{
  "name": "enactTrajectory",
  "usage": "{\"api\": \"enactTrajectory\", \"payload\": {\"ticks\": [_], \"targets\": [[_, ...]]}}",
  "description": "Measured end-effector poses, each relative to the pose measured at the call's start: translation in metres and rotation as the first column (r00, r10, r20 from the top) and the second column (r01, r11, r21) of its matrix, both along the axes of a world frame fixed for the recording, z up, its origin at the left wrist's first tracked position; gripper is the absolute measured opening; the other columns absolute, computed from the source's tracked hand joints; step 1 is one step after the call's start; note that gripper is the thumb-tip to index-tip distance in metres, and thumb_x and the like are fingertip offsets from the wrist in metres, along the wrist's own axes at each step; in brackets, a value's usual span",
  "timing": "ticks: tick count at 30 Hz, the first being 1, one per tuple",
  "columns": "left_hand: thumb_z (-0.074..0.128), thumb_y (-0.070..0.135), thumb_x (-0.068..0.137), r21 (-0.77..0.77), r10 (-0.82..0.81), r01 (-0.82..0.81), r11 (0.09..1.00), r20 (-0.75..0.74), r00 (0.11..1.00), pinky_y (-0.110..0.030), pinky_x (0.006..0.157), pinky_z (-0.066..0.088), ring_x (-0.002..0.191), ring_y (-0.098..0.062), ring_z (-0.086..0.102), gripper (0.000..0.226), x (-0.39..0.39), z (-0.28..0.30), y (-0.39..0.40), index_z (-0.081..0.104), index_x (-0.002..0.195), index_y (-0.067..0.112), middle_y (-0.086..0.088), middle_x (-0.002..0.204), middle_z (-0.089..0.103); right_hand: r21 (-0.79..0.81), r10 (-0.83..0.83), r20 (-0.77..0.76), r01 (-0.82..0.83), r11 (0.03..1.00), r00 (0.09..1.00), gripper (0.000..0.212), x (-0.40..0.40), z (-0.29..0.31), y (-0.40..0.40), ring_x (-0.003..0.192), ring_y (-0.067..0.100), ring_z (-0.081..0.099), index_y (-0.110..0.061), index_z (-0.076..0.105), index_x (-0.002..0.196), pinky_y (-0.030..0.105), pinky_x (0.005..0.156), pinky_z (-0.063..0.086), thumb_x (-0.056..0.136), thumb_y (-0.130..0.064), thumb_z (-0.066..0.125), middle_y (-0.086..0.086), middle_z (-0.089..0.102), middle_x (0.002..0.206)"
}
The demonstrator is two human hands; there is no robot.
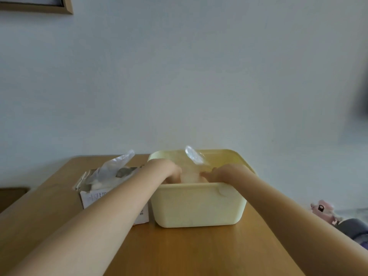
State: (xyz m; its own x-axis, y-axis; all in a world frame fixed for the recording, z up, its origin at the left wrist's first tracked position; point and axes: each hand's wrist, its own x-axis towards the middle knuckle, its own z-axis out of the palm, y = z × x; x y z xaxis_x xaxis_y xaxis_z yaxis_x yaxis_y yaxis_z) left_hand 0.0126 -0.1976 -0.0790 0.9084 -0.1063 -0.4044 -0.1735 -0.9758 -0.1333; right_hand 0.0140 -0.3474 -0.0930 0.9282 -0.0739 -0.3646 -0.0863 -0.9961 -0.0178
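A pale yellow plastic bin stands on the wooden table. Both my hands reach down into it over its near rim. My left hand and my right hand have their fingers curled down around a clear plastic bag with pale contents, whose top corner sticks up above the rim. The fingertips and the lower part of the bag are hidden behind the bin's front wall.
A white cardboard box with open flaps and a crumpled clear bag in it stands just left of the bin. A pink plush toy lies off the table at the right. A picture frame hangs top left.
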Motion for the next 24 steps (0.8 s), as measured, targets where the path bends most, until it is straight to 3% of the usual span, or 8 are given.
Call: {"api": "enactTrajectory", "payload": {"ticks": [2, 6, 11, 14, 17, 19, 21, 24], "targets": [[0.033, 0.031, 0.099, 0.048, 0.058, -0.057, 0.997, -0.009, 0.998, -0.032, 0.094, 0.039, 0.120, -0.024, 0.049, 0.045, 0.001, -0.006, 0.000, 0.042, 0.139, 0.014, -0.006, 0.140, 0.044, -0.043, 0.013, -0.003, -0.013, 0.999, 1.000, 0.066, 0.003, -0.003, 0.000, 0.133, 0.025, 0.038, -0.022, 0.036, 0.144, 0.034, 0.103, 0.031, 0.094, -0.062, 0.024, 0.003, 0.038, 0.148], [0.034, 0.032, 0.099, 0.023, 0.045, -0.045, 0.999, -0.023, 0.999, -0.030, 0.092, 0.039, 0.120, -0.022, 0.049, 0.043, -0.003, -0.004, 0.002, 0.045, 0.137, 0.016, -0.004, 0.138, 0.046, -0.075, 0.066, -0.042, -0.069, 0.995, 0.997, 0.060, 0.010, -0.004, -0.001, 0.128, 0.025, 0.044, -0.021, 0.042, 0.140, 0.033, 0.096, 0.034, 0.093, -0.057, 0.035, 0.004, 0.043, 0.143], [0.048, 0.017, 0.096, -0.349, 0.002, 0.010, 0.937, 0.034, 0.999, -0.020, 0.058, 0.048, 0.063, -0.014, 0.058, 0.031, -0.016, 0.022, 0.020, 0.057, 0.124, 0.007, -0.009, 0.098, 0.065, 0.091, 0.115, -0.138, -0.104, 0.990, 0.984, 0.053, -0.004, 0.019, 0.003, 0.124, 0.029, 0.048, -0.026, 0.035, 0.144, 0.034, 0.099, 0.041, 0.094, -0.043, 0.046, 0.003, 0.037, 0.146], [0.052, 0.013, 0.093, -0.570, 0.017, 0.108, 0.814, 0.209, 0.978, -0.016, 0.057, 0.051, 0.063, -0.012, 0.065, 0.021, -0.033, 0.039, 0.047, 0.066, 0.107, 0.005, -0.010, 0.088, 0.072, 0.175, 0.182, 0.021, -0.182, 0.967, 0.983, 0.051, -0.017, 0.056, 0.013, 0.100, 0.028, 0.064, -0.009, 0.052, 0.130, 0.038, 0.084, 0.056, 0.088, -0.036, 0.062, 0.011, 0.054, 0.126], [0.053, 0.016, 0.093, -0.596, 0.137, 0.259, 0.760, 0.536, 0.833, -0.020, 0.074, 0.047, 0.081, -0.012, 0.065, 0.020, -0.046, 0.052, 0.078, 0.070, 0.102, 0.011, -0.002, 0.092, 0.071, 0.351, 0.234, 0.287, -0.329, 0.877, 0.929, 0.026, -0.026, 0.079, 0.044, 0.075, 0.025, 0.065, 0.002, 0.062, 0.110, 0.029, 0.066, 0.055, 0.090, -0.015, 0.061, 0.015, 0.066, 0.100], [0.053, 0.017, 0.093, -0.618, 0.252, 0.249, 0.746, 0.608, 0.753, -0.023, 0.081, 0.043, 0.095, -0.016, 0.062, 0.021, -0.051, 0.055, 0.100, 0.068, 0.106, 0.012, -0.002, 0.104, 0.068, 0.384, 0.286, 0.452, -0.474, 0.793, 0.845, 0.022, -0.033, 0.082, 0.075, 0.078, 0.026, 0.067, -0.003, 0.064, 0.110, 0.027, 0.066, 0.055, 0.089, -0.006, 0.058, 0.016, 0.067, 0.107], [0.056, 0.021, 0.091, -0.636, 0.316, 0.147, 0.757, 0.554, 0.770, -0.025, 0.082, 0.041, 0.099, -0.016, 0.058, 0.026, -0.055, 0.052, 0.119, 0.064, 0.115, 0.013, -0.003, 0.115, 0.064, 0.324, 0.358, 0.540, -0.581, 0.747, 0.762, 0.033, -0.037, 0.077, 0.105, 0.082, 0.024, 0.064, -0.009, 0.060, 0.121, 0.024, 0.067, 0.053, 0.089, -0.004, 0.057, 0.011, 0.060, 0.123], [0.059, 0.024, 0.089, -0.612, 0.344, 0.006, 0.791, 0.454, 0.822, -0.025, 0.081, 0.041, 0.104, -0.018, 0.056, 0.033, -0.065, 0.046, 0.147, 0.059, 0.120, 0.014, -0.003, 0.120, 0.061, 0.134, 0.512, 0.549, -0.674, 0.726, 0.661, 0.048, -0.034, 0.060, 0.147, 0.115, 0.022, 0.052, -0.016, 0.049, 0.134, 0.026, 0.093, 0.041, 0.088, -0.006, 0.058, 0.006, 0.047, 0.138]]}}
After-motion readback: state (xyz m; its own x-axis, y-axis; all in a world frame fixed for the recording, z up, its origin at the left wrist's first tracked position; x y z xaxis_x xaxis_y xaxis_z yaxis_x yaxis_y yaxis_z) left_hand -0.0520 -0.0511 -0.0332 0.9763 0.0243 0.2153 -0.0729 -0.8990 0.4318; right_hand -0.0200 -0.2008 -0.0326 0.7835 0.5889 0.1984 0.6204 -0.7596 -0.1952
